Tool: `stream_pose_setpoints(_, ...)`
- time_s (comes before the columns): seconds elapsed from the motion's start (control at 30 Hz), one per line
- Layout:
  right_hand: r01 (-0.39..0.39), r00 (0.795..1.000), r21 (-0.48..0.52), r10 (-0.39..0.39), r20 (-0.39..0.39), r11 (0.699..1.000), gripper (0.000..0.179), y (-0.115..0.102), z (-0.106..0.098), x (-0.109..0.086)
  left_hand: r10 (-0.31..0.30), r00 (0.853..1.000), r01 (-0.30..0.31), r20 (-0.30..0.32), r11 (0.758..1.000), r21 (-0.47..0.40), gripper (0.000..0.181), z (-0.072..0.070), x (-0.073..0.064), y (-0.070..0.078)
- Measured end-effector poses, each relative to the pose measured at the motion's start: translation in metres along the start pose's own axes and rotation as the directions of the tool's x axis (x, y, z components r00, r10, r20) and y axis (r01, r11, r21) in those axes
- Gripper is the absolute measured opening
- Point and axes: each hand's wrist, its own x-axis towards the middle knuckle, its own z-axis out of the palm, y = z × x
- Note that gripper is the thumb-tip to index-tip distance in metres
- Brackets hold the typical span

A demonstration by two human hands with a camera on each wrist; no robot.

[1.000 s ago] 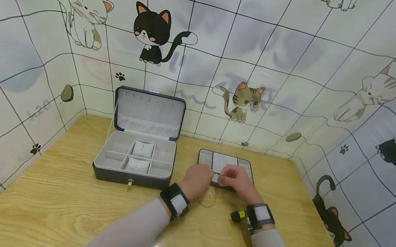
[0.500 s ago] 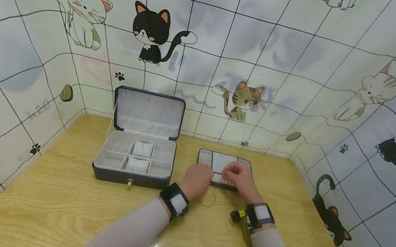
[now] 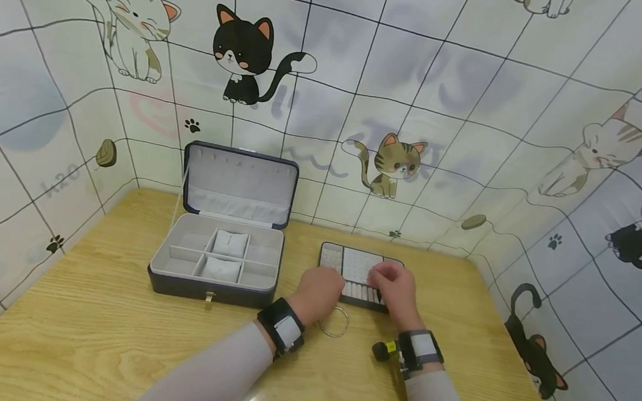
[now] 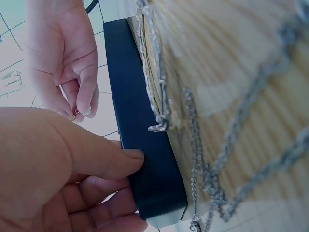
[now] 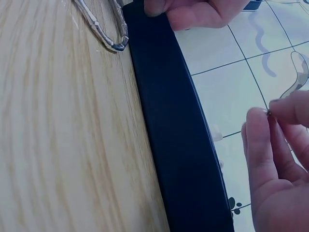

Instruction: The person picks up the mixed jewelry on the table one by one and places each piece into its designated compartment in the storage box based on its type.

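Note:
My left hand [image 3: 320,294] grips the front left corner of a flat dark-edged jewelry tray [image 3: 357,261]; in the left wrist view its thumb presses the tray's dark side wall [image 4: 128,96]. Above the tray's perforated pad, toward its right, my right hand [image 3: 397,295] pinches a tiny shiny earring [image 4: 76,115] between thumb and fingertip. The earring is too small to make out in the head view. Below the pad runs a row of pale ring rolls [image 3: 360,291]. A thin silver bangle [image 3: 334,336] lies on the table close to the tray's front edge.
A dark jewelry box [image 3: 212,291] stands to the left with its lid [image 3: 240,184] raised and two small white cushions [image 3: 230,243] inside. A silver chain [image 4: 195,154] lies near my left wrist. A cat-print curtain [image 3: 330,99] borders the wooden table [image 3: 115,329].
My right hand has shifted rightward over the tray, uncovering more of the ring rolls. My left hand keeps its hold on the tray corner.

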Motion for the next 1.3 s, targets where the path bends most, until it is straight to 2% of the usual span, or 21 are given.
stream_pose_setpoints(0.2, -0.042, 0.998, -0.015, 0.041, -0.057, 0.999, 0.018, 0.001, -0.004, 0.000, -0.002, 1.000, 0.002, 0.022, 1.000, -0.005, 0.005, 0.002, 0.002, -0.001)
stream_pose_setpoints(0.43, -0.093, 0.990, -0.043, 0.088, -0.110, 0.995, 0.024, 0.002, -0.010, 0.002, 0.002, 1.000, -0.002, 0.007, 1.000, -0.001, 0.004, 0.001, 0.002, -0.001)
stream_pose_setpoints(0.7, -0.117, 0.984, -0.104, 0.101, -0.149, 0.988, 0.022, 0.002, -0.013, 0.002, 0.002, 1.000, -0.002, 0.002, 1.000, -0.012, 0.004, 0.001, 0.001, -0.001)
stream_pose_setpoints(1.07, -0.068, 0.984, -0.216, 0.029, -0.176, 0.974, 0.019, 0.011, -0.015, 0.004, -0.006, 1.000, 0.006, 0.014, 1.000, -0.011, 0.005, 0.000, 0.001, -0.001)
stream_pose_setpoints(1.3, -0.054, 0.989, -0.286, 0.012, -0.148, 0.957, 0.019, 0.015, -0.018, 0.005, -0.006, 1.000, 0.007, 0.028, 1.000, -0.011, 0.005, 0.000, 0.001, 0.000)
